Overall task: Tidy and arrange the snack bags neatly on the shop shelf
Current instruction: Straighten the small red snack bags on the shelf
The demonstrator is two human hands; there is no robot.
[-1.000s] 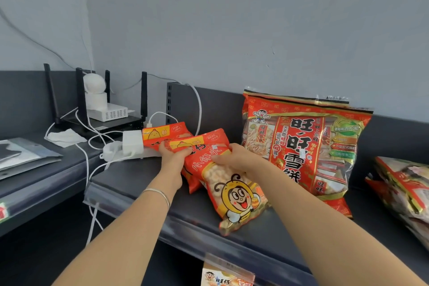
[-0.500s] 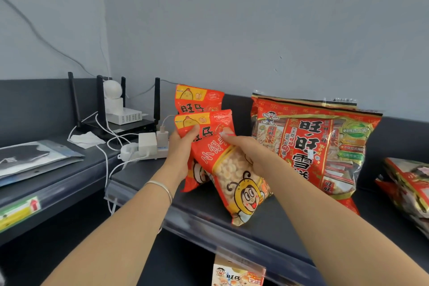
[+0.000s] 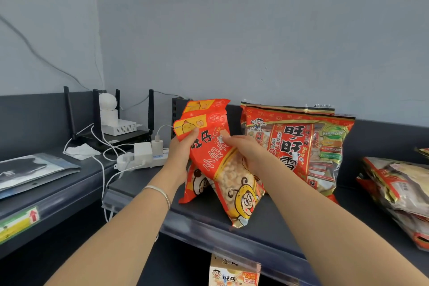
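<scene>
Two small red-orange snack bags stand on the dark shelf. The front bag leans to the right, its bottom corner near the shelf's front edge. The back bag stands behind it, mostly hidden. My left hand grips the bags' top left edge. My right hand pinches the front bag's upper right side. A large red snack bag stands upright just to the right, against the shelf's back panel.
A white power strip with plugs and cables lies on the shelf left of the bags. A router with a white camera sits behind. More snack bags lie at far right. A small box shows below the shelf.
Both hands have raised the two small bags from lying flat to standing up on the shelf, and shifted them right toward the large red bag.
</scene>
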